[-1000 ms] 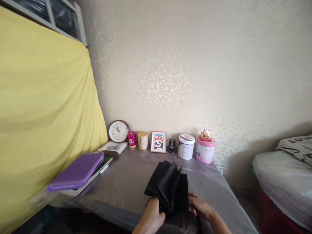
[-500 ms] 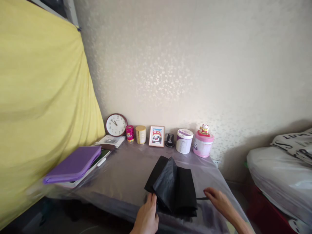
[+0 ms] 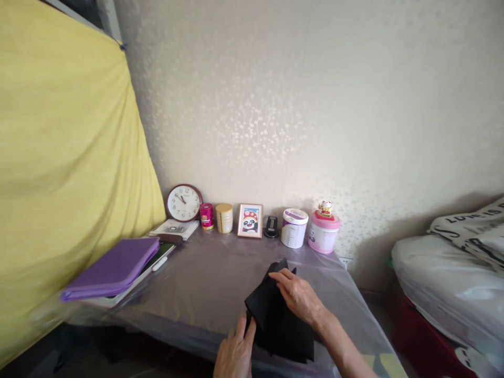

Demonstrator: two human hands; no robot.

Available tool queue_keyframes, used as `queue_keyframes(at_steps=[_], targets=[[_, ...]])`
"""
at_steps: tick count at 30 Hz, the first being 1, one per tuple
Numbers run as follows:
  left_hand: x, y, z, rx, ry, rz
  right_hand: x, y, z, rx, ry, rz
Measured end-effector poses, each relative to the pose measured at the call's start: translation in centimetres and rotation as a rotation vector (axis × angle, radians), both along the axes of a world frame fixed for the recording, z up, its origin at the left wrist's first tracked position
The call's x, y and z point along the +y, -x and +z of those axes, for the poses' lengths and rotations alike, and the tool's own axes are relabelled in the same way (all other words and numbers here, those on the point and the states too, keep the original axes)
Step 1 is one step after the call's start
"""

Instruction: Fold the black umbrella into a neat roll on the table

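Observation:
A black folding umbrella, its cloth loose and bunched in folds, is over the front of the table. My left hand is closed around its lower left end, where a short dark part shows between thumb and fingers. Across the upper folds lies my right hand, fingers bent and gripping the cloth near the top. The fingertips of the right hand are partly sunk among the folds. The umbrella's strap is out of sight.
Along the wall stand a clock, a pink tin, a yellow can, a framed panda picture, a black object, a white tub and a pink tub. A purple folder lies left on the table.
My right hand has moved left from beside the umbrella, where it was at the strap, onto its upper folds. The spread cloth is now gathered narrower. My left hand keeps its hold.

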State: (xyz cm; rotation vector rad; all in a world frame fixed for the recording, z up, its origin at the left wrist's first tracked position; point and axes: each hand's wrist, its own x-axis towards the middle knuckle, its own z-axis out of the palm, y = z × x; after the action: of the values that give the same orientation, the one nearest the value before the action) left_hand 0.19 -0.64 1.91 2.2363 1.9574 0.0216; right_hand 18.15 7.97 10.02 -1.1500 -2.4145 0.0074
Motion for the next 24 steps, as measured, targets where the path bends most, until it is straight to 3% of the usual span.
queue_keyframes(at_steps=[5,12,17,20,24], targets=[[-0.3,-0.4,-0.4,0.053,-0.057,-0.003,0.2,0.8,-0.3,-0.214,0.008,-0.024],[0.0,-0.9,-2.5,0.13,-0.175,0.068,1.4,1.5,-1.0,-0.281,-0.024,-0.08],[0.1,-0.3,-2.6,0.08,-0.166,0.013,1.9,2.0,-1.1,-0.335,-0.044,-0.08],[0.0,0.0,-2.7,0.04,-0.14,-0.017,2.3,2.1,-0.8,-0.328,-0.024,-0.082],[0.0,-0.8,-4.1,0.059,-0.206,0.023,3.2,2.6,-0.8,-0.212,-0.038,-0.152]])
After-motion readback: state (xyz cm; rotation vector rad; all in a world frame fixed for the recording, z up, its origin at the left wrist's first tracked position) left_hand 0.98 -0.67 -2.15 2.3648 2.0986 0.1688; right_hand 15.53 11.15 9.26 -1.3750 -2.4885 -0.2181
